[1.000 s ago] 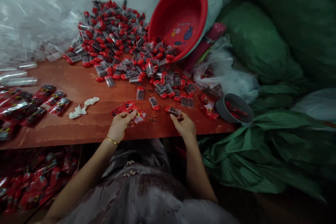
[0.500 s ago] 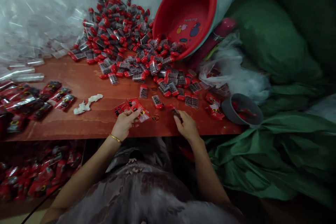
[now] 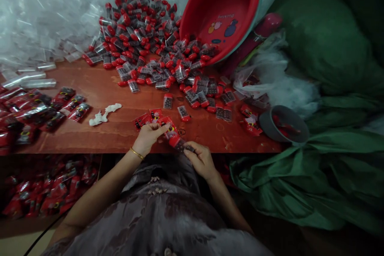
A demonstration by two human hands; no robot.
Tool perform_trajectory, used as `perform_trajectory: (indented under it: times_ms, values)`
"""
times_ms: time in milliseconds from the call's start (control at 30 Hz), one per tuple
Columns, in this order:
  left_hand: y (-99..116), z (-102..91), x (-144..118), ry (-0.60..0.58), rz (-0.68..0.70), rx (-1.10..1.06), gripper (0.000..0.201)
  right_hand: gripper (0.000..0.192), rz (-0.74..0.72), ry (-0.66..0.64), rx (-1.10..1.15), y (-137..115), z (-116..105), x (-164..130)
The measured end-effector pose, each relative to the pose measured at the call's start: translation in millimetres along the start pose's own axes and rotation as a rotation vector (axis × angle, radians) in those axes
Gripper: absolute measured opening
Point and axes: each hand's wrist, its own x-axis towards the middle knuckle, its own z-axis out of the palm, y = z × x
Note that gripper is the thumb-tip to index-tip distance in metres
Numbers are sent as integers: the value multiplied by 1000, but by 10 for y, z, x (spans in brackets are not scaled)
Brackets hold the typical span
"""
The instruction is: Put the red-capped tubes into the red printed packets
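My left hand (image 3: 146, 140), with a gold bangle at the wrist, pinches a small red printed wrapper (image 3: 169, 125) near the table's front edge. My right hand (image 3: 201, 161) grips the dark end of a small clear container with a red cap (image 3: 177, 142). The cap end meets the wrapper's lower edge; whether it is inside I cannot tell. More red wrappers (image 3: 141, 121) lie just beyond my left fingers. Two loose red-capped containers, one upright (image 3: 167, 101) and one tilted (image 3: 184, 113), rest past my hands.
A large heap of red-capped containers (image 3: 141, 40) spreads before a tilted red basin (image 3: 222, 0). Wrapped packs (image 3: 33, 114) and clear plastic sleeves (image 3: 30, 82) are at left. A grey bowl (image 3: 267, 126), a plastic bag (image 3: 288, 80) and green cloth (image 3: 315, 180) are at right.
My right hand has moved left and toward me, bringing the red-capped container up to the wrapper in my left hand. The whole view has shifted slightly.
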Motion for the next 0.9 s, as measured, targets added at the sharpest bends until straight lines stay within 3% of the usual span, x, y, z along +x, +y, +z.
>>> perform_trajectory:
  times_ms: [167, 300, 400, 733, 900]
  values:
    - [-20, -18, 12, -22, -11, 10, 40, 16, 67, 47, 156, 4, 94, 17]
    - [-91, 50, -4, -42, 33, -109, 41, 19, 187, 9, 477, -33, 255, 74]
    - [-169, 112, -31, -19, 108, -229, 40, 25, 198, 44, 623, -47, 394, 125]
    - [-175, 113, -39, -54, 143, -339, 35, 28, 118, 27, 420, -120, 496, 205]
    - [-181, 63, -72, -162, 45, -268, 41, 33, 150, 31, 583, -227, 633, 265]
